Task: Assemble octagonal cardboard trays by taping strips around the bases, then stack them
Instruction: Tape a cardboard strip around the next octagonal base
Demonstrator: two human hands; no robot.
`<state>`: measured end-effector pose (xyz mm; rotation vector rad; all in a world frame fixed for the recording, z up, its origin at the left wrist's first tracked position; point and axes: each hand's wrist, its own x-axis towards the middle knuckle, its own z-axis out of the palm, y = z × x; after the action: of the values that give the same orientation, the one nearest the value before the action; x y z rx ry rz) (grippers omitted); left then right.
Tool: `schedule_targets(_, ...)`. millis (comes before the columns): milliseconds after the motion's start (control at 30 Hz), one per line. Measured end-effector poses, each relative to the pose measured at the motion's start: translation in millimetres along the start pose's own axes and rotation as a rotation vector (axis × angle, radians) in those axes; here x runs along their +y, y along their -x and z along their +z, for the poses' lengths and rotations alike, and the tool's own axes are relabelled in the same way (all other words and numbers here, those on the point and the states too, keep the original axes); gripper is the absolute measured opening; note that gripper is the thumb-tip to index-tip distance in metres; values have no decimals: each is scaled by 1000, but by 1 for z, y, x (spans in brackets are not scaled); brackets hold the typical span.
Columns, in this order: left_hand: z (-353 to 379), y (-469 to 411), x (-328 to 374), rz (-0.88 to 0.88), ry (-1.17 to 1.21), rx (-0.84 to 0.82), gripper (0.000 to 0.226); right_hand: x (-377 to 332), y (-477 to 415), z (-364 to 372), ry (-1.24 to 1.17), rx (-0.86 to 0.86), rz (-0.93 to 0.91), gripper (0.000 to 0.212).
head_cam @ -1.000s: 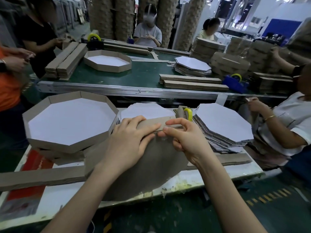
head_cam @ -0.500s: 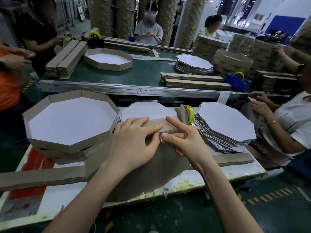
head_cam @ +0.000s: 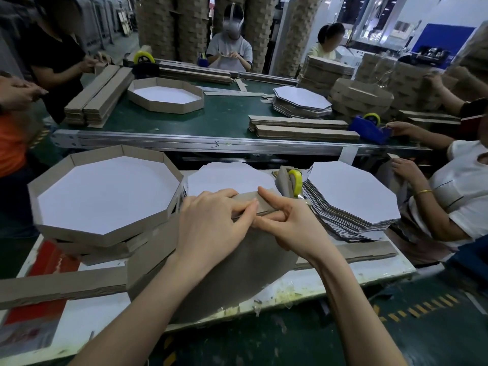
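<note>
Main hazard: springing open of the joint on any slackening of either pinch before the tape is rubbed flat, with the brown corrugated cardboard strip (head_cam: 245,198) standing on edge along the far side of the tilted brown octagonal cardboard base (head_cam: 237,273). Second hazard: skewing of the strip off the base edge, likely because of the slant of the base, propped up from the white worktable (head_cam: 364,276) instead of lying flat. Impossible to tell whether there is tape under the fingertips; too thin and clear to make out.

Now the grip. Left hand (head_cam: 211,228) closed over the strip, fingers bent across its top edge, lowest digit against the near face, pinching. Right hand (head_cam: 293,228) just beside, touching the left at the fingertips; index finger laid straight over the top edge, thumb against the near face, other fingers curled; clamped on the same strip.

Beyond the grip, close to the right index tip, a yellow roll of tape (head_cam: 295,180). Left of the grip, a stack of finished octagonal trays (head_cam: 79,233), brown-walled and white-floored. Right of it, a fanned pile of loose white octagonal cardboard sheets (head_cam: 351,196).
</note>
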<state>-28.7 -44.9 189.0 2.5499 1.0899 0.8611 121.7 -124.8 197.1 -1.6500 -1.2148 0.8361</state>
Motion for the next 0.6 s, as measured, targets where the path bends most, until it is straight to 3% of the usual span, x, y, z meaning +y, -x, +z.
schedule_targets(167, -2, 3, 2, 13, 48, 11, 45, -4, 1, -12, 20, -107, 17, 92)
schedule_targets(300, -1, 3, 0, 12, -3, -3, 44, -4, 0, -12, 380, -166, -31, 114)
schedule_targets(367, -2, 3, -2, 29, -25, -10, 41, -3, 3, -11, 297, -207, -63, 113)
schedule_targets(467, -3, 2, -3, 57, -73, -23, 39, -5, 3, -24, 76, -152, -156, 88)
schedule_targets(567, -3, 2, -1, 72, -118, -38, 38, -5, -5, -35, -63, 146, -245, 35)
schedule_targets(600, -3, 3, -1, 73, -138, -52, 40, -3, -8, -36, -69, 242, -254, 27)
